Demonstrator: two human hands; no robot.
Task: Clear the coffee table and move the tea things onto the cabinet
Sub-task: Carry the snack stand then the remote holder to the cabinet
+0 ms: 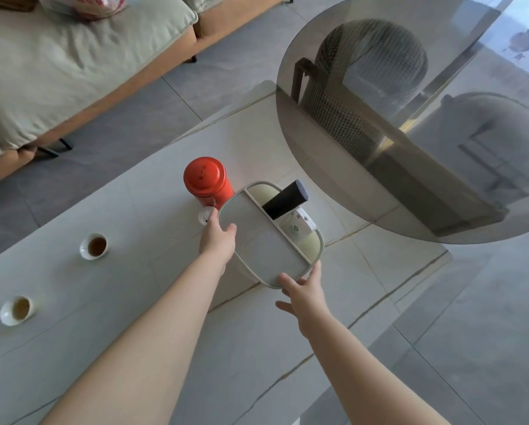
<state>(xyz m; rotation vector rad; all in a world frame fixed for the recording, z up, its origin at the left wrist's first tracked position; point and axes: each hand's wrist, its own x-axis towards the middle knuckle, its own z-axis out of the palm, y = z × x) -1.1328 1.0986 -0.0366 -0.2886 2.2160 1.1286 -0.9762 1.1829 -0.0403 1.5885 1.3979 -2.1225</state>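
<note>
Two bare forearms reach forward over the pale stone tabletop point(109, 348); the right hand point(306, 297) is at the near corner of a lidded grey bin point(266, 237), its fingers spread and fairly straight, the fingertips touching the bin's rim; the left hand point(218, 237) is at the bin's left edge, thumb lying on the lid and the other fingers hidden down its side, so it appears to grip the rim; the bin stands near the tabletop's right edge, its lid half slid back; a black cylinder point(286, 199) and a white package with green print point(297, 228) stick out of the opening; near the left edge sit two small white tea cups, the nearer one point(16, 309) and the farther one point(94, 246) both holding brown tea; just beyond the left hand lies a small white round item point(204, 215), partly hidden; touching or just behind the bin stands a red tea tin point(207, 183), upright; farther right a round smoked-glass table point(410, 124) overlaps the tabletop's far corner; beyond the floor point(128, 118) stands a sofa point(73, 62) with pale green cushions.
</note>
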